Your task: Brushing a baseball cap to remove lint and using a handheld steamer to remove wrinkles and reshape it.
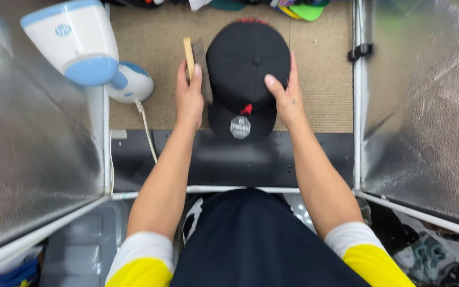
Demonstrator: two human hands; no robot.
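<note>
A black flat-brim cap (245, 66) sits on a tan mat (320, 79), brim toward me, with a round grey sticker (240, 127) and a small red tag on the brim. My right hand (287, 95) rests on the cap's right side, fingers curled around the crown. My left hand (189, 95) is at the cap's left side and grips a wooden-backed brush (196, 61), its bristles against the crown.
A white and blue handheld steamer (83, 45) with a cord stands at the left on the mat. Silver reflective panels (27, 133) wall both sides. Colourful caps (298, 8) lie at the far edge. A black ledge (320, 159) runs in front of the mat.
</note>
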